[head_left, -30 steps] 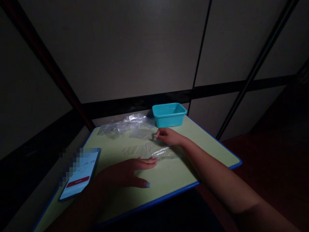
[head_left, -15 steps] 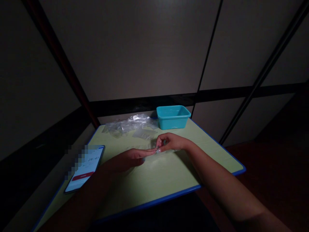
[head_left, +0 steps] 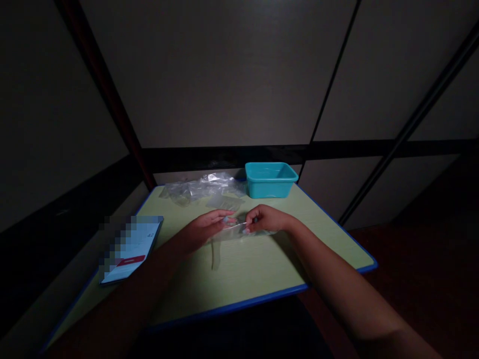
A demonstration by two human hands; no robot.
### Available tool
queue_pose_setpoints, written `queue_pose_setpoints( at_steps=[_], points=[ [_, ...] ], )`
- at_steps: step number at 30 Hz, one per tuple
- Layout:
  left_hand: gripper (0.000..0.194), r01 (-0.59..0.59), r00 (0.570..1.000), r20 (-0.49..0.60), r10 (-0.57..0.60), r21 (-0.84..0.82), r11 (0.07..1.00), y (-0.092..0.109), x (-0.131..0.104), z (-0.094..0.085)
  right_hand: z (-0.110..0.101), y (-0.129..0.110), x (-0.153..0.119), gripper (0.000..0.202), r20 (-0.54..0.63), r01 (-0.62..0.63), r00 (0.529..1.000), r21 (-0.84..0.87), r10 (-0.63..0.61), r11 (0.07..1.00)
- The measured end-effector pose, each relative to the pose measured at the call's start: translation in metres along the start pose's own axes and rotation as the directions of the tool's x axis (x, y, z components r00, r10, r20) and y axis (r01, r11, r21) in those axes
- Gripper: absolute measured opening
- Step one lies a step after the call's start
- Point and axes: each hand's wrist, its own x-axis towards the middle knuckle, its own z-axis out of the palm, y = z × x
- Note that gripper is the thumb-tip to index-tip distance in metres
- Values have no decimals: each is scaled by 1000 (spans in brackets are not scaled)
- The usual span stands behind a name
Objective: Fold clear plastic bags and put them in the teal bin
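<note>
My right hand [head_left: 267, 218] is closed, its thumb and fingertips pinching the upper edge of a clear plastic bag [head_left: 234, 233]. At the left end of the same bag is my left hand [head_left: 207, 227]. Its fingers reach to the right and its thumb lies close to them, at the bag's edge. The bag stretches between both hands just above the table, and its outline is faint in the dim light. Behind the hands lies a flat stack of clear small bags [head_left: 225, 202]. I cannot make out anything inside the held bag.
A turquoise plastic basket [head_left: 271, 188] stands at the back right of the pale green table [head_left: 254, 276], which has a blue edge. Crumpled clear plastic [head_left: 205, 187] lies at the back left. A phone [head_left: 132, 249] with a lit screen rests at the left edge. Panelled doors [head_left: 232, 89] rise behind.
My left hand has lifted away from the right fingertips, moving up and slightly left. More of the bag's edge shows between the hands. My right hand keeps its pinch. The view has shifted slightly.
</note>
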Motion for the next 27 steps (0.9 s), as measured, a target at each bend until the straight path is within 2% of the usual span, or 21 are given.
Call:
queue_pose_setpoints(
  at_steps=[5,9,14,19,24,27],
  points=[
    [60,12,996,-94,3,166,986,-13,5,2,1,1,0,36,3,20,1000,-2,-20,1000],
    [55,-49,993,-90,81,312,949,-19,3,4,2,-2,-2,35,8,24,1000,-14,-23,1000],
    [45,-96,991,-41,130,469,878,-12,-2,7,4,-7,-3,27,-13,26,1000,-103,-27,994],
    [46,-133,989,10,151,531,837,-13,-3,6,4,-8,-5,21,-36,25,999,-195,-32,980],
    [40,-98,993,-6,121,544,834,-17,-1,0,3,-9,-6,20,-36,25,999,-242,-35,970],
    [35,-122,990,10,143,583,803,-14,-1,-2,4,-10,-6,20,-37,14,999,-236,-24,972]
  ],
)
